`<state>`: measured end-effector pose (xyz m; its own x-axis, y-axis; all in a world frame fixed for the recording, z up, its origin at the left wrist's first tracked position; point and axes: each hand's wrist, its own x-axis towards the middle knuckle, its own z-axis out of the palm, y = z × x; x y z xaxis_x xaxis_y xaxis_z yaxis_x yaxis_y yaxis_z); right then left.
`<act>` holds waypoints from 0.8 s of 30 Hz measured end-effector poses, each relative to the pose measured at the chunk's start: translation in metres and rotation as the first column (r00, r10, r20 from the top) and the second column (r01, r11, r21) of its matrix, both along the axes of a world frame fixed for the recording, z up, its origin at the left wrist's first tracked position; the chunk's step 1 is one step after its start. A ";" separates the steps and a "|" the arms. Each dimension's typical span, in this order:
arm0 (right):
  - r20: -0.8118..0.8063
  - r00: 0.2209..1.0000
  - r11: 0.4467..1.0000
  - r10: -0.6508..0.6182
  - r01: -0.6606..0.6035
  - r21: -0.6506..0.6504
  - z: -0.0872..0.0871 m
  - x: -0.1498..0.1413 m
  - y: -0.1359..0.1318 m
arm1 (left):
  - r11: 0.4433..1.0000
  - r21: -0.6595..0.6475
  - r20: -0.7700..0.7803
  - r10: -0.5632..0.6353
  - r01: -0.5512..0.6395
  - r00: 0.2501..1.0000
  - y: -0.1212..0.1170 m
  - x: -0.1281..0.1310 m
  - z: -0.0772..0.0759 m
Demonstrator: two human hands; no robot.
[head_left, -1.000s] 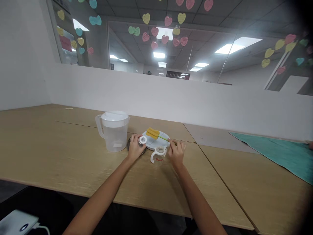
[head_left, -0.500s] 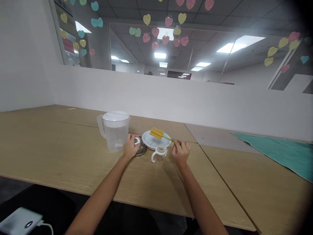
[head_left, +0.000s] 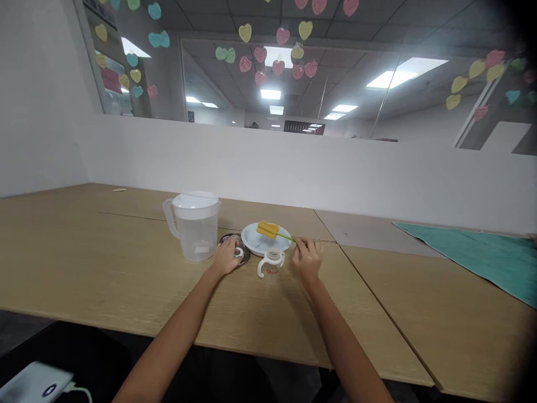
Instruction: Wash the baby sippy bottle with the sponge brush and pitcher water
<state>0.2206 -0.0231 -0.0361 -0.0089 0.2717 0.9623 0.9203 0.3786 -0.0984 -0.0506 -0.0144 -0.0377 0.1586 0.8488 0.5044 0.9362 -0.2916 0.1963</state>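
Observation:
My right hand is closed round the green handle of a yellow sponge brush. The sponge head lies over the white plate; whether it touches the plate I cannot tell. Just in front of the plate stands a small clear baby bottle with a white handled collar and its mouth uncovered. My left hand is down at a dark metal dish, fingers bent about a small white ring. Its fingertips partly hide the dish.
A translucent lidded pitcher stands left of my left hand. A green cloth lies on the table at the right. At lower left, below the table edge, there is a white power bank with a cable.
My left hand has lowered the white ring into the metal dish, and the hand now lies flatter. The right hand and the sponge brush have hardly moved; the view has shifted slightly.

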 end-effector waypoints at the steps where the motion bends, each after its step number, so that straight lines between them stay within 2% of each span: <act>1: -0.001 1.000 1.000 0.002 -0.002 0.009 0.000 0.000 0.000 | 1.000 0.016 0.012 0.002 -0.002 1.000 0.000 0.000 0.000; 3: -0.007 1.000 1.000 0.004 -0.004 0.017 0.000 0.000 0.000 | 0.995 0.103 0.066 -0.009 0.002 0.998 -0.001 0.000 0.000; 5: -0.018 1.000 1.000 0.009 -0.009 0.015 0.000 0.001 0.001 | 0.967 0.255 0.156 -0.052 0.011 0.986 -0.006 0.004 0.002; 7: -0.032 0.999 1.000 0.029 -0.029 0.010 -0.001 0.001 0.002 | 0.907 0.418 0.218 -0.164 0.059 0.962 -0.014 0.013 0.005; 9: -0.043 0.997 0.998 0.065 -0.065 -0.002 0.000 0.000 0.002 | 0.834 0.518 0.183 -0.328 0.192 0.927 -0.024 0.027 0.006; 12: -0.054 0.993 0.994 0.108 -0.109 -0.020 0.000 -0.001 0.001 | 0.773 0.458 0.069 -0.523 0.439 0.849 -0.037 0.051 0.004; 14: -0.060 0.992 0.993 0.112 -0.114 -0.029 0.000 -0.001 0.001 | 0.758 0.389 0.061 -0.589 0.524 0.806 -0.042 0.064 0.002; 16: -0.064 0.992 0.993 0.108 -0.111 -0.043 0.000 -0.002 0.002 | 0.760 0.364 0.105 -0.608 0.538 0.787 -0.043 0.072 0.000; 20: -0.031 0.991 0.989 0.130 -0.132 -0.065 -0.003 -0.001 0.005 | 0.813 0.331 0.259 -0.567 0.480 0.782 -0.042 0.077 -0.004; 24: -0.014 0.991 0.987 0.136 -0.137 -0.089 -0.004 0.000 0.005 | 0.857 0.217 0.368 -0.515 0.467 0.774 -0.042 0.080 -0.009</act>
<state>0.2210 -0.0176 -0.0396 -0.0445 0.3538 0.9343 0.8596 0.4901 -0.1447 0.0293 -0.0567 -0.0466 0.3036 0.6481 0.6984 0.5045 -0.7312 0.4592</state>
